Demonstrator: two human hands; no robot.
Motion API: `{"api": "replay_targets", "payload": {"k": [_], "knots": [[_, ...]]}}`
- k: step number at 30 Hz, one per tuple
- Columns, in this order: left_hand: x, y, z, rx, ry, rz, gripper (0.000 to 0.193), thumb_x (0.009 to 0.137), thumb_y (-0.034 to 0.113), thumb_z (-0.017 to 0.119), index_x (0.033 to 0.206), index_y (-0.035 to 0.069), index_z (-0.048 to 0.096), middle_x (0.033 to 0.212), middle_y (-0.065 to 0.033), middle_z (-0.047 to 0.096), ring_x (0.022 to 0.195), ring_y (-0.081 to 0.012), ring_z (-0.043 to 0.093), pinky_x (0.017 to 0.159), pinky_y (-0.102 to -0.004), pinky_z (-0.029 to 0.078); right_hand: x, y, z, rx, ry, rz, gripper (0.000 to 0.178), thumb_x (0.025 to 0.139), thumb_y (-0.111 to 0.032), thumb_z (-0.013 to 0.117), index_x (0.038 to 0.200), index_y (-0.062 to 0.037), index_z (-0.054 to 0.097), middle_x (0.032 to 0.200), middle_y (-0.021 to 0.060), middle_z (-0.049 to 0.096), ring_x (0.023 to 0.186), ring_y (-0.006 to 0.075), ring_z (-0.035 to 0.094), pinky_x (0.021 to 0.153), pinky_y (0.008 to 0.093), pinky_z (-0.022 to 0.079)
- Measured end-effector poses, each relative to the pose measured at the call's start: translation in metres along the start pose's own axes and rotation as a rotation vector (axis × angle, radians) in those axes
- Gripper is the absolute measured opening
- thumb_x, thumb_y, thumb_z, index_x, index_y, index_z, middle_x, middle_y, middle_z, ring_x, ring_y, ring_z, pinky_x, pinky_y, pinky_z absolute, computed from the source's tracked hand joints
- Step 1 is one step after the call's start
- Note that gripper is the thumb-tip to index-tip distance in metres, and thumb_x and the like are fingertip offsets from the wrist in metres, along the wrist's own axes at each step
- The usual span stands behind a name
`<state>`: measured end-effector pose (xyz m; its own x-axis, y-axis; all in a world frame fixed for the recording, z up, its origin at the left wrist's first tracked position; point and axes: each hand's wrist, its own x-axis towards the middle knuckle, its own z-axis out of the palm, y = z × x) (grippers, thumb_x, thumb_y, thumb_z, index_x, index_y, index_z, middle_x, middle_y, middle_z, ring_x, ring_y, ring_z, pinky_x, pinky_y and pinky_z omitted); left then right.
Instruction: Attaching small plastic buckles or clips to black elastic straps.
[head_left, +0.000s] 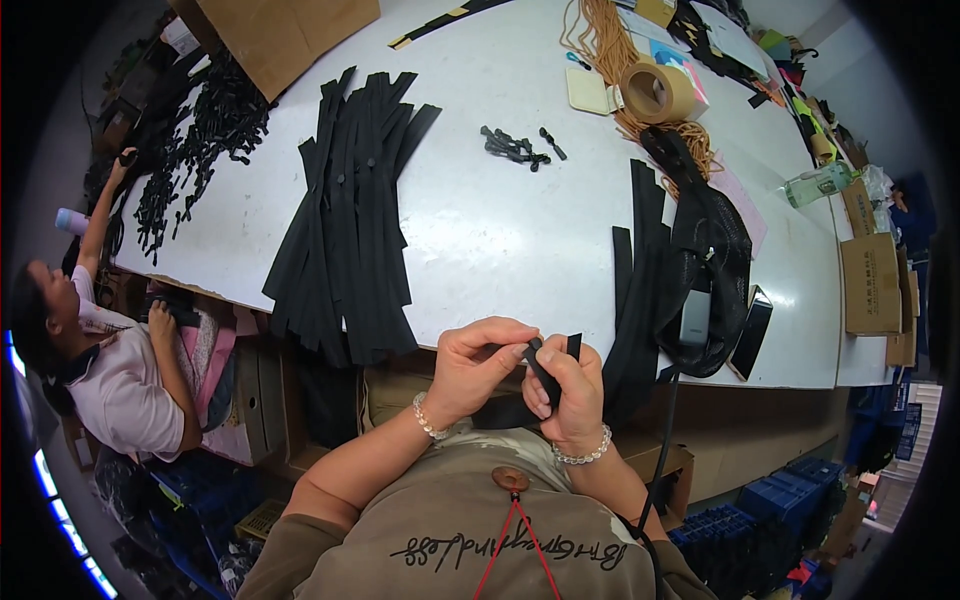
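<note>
Just over the table's front edge, both my hands are closed and meet at a narrow black strip (543, 372), flat and tape-like. My left hand (470, 368) pinches at its upper end; whether a smaller piece sits between those fingertips cannot be made out. My right hand (574, 395) grips the strip, with the thumb over it and its other end standing up behind the fingers. Left of my hands lies a fanned heap of similar black strips (360, 220). More black strips (632, 290) hang over the edge at the right. Ahead lie several small black cord-like pulls (512, 146).
A black zippered pouch (705, 235) and a dark phone (751, 332) lie at the right. Behind them are a tape roll (648, 92) and tan cord (603, 45). At the far left, a co-worker (125, 365) reaches toward a black pile (205, 135) beside a cardboard box (285, 40).
</note>
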<state>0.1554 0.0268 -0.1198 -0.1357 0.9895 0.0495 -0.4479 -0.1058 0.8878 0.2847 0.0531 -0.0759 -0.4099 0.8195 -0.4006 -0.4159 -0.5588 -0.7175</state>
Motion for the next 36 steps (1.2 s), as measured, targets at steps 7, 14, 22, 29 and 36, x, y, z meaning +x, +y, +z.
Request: {"api": "replay_targets", "payload": {"k": [7, 14, 22, 29, 36], "knots": [[0.002, 0.003, -0.001, 0.004, -0.023, -0.034, 0.018, 0.084, -0.005, 0.056, 0.1, -0.002, 0.063, 0.095, -0.0082, 0.064, 0.085, -0.0108, 0.058, 0.073, -0.0231, 0.048, 0.002, 0.001, 0.001, -0.069, 0.01, -0.015, 0.018, 0.086, -0.01, 0.051, 0.071, -0.0006, 0.051, 0.052, 0.0039, 0.047, 0.037, 0.0085, 0.039, 0.034, 0.0208, 0.031], [0.006, 0.004, -0.005, -0.226, 0.074, -0.351, 0.022, 0.088, 0.007, 0.055, 0.108, -0.001, 0.058, 0.094, -0.0081, 0.063, 0.084, -0.0125, 0.06, 0.075, -0.0245, 0.049, 0.003, 0.004, -0.001, -0.489, 0.064, -0.362, 0.009, 0.086, -0.004, 0.058, 0.086, 0.0046, 0.06, 0.066, 0.002, 0.058, 0.057, 0.0043, 0.052, 0.051, 0.0173, 0.042], [-0.002, 0.006, -0.007, -0.486, 0.044, -0.512, 0.027, 0.089, 0.012, 0.055, 0.114, 0.002, 0.056, 0.103, -0.0048, 0.06, 0.086, -0.0088, 0.056, 0.073, -0.021, 0.047, 0.007, 0.016, -0.02, -0.74, 0.116, -0.494, 0.011, 0.084, -0.004, 0.061, 0.09, 0.0053, 0.063, 0.074, 0.0038, 0.063, 0.062, 0.0052, 0.054, 0.056, 0.0171, 0.043], [-0.007, 0.006, -0.01, -0.263, 0.114, -0.54, 0.029, 0.088, 0.007, 0.056, 0.117, 0.003, 0.055, 0.105, -0.003, 0.06, 0.09, -0.0064, 0.055, 0.075, -0.0183, 0.046, -0.003, -0.001, -0.007, -0.411, 0.102, -0.092, 0.013, 0.083, -0.001, 0.061, 0.095, 0.0041, 0.063, 0.079, 0.0059, 0.063, 0.066, 0.0087, 0.058, 0.06, 0.0183, 0.047], [-0.005, 0.014, 0.0, -0.268, 0.176, -0.458, 0.031, 0.088, 0.005, 0.056, 0.118, 0.003, 0.054, 0.106, -0.0032, 0.059, 0.097, -0.0102, 0.055, 0.082, -0.0224, 0.047, -0.003, 0.006, -0.019, -0.234, -0.014, -0.106, 0.01, 0.084, 0.004, 0.057, 0.092, 0.0066, 0.062, 0.091, 0.0101, 0.063, 0.072, 0.0132, 0.062, 0.069, 0.0239, 0.053]]}}
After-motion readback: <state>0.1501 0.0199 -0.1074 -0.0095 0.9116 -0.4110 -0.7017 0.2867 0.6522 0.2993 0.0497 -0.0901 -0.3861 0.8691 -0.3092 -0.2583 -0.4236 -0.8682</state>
